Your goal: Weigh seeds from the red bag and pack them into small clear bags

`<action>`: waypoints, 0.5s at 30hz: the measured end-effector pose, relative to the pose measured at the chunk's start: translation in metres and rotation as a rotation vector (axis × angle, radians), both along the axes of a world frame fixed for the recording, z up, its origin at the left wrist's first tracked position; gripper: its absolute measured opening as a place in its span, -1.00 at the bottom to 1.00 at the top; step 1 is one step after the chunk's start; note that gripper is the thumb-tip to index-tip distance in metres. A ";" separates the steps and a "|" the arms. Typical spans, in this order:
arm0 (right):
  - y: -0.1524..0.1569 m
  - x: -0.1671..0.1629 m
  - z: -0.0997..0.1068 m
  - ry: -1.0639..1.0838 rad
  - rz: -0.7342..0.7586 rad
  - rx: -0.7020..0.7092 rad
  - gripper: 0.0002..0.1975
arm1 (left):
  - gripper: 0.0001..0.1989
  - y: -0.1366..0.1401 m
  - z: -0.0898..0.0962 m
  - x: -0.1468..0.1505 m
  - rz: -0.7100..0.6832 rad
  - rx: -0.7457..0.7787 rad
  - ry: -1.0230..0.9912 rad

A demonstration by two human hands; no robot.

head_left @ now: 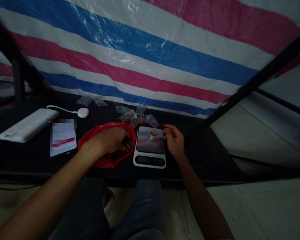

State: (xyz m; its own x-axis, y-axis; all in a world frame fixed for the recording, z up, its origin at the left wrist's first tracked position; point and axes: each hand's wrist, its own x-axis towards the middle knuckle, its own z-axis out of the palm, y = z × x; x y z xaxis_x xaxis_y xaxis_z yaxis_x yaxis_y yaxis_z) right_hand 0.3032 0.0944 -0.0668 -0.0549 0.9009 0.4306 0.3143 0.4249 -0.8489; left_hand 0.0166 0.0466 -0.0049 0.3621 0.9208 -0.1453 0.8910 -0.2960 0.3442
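Note:
My left hand (115,138) reaches down into an open red plastic bag (90,135), its fingers curled closed around some small brown pieces (129,144); their exact kind is too dark to tell. To the right of the bag lies a white kitchen scale (137,160) with a shiny metal plate. On that plate stands a small whitish cup (153,134) with brown pieces in it. Beside the scale's right edge rests my right hand (174,138), holding nothing, its fingers loosely bent and apart. The scale's display is too dim to read.
Small clear plastic bags (140,120), some with brown contents, lie behind the scale. Farther left are a white pouch (63,138), a long white device (28,125) and a round white piece (83,112) on a cable. A striped tarp (140,73) hangs behind the black table.

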 end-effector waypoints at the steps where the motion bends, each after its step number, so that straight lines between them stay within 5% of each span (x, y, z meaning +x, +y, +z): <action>1: 0.000 0.000 0.000 0.001 -0.004 -0.007 -0.74 | -0.71 0.001 -0.002 0.000 -0.010 0.003 0.001; 15: -0.002 0.000 0.000 -0.050 -0.018 -0.011 -0.78 | -0.71 0.002 0.000 -0.006 -0.123 0.037 -0.024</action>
State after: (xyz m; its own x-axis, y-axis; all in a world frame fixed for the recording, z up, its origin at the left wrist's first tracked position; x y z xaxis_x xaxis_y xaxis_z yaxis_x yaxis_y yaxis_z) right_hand 0.3033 0.0925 -0.0672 -0.0599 0.9067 0.4175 0.3635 0.4093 -0.8369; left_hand 0.0101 0.0486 -0.0048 0.4751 0.8740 -0.1020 0.8390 -0.4151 0.3517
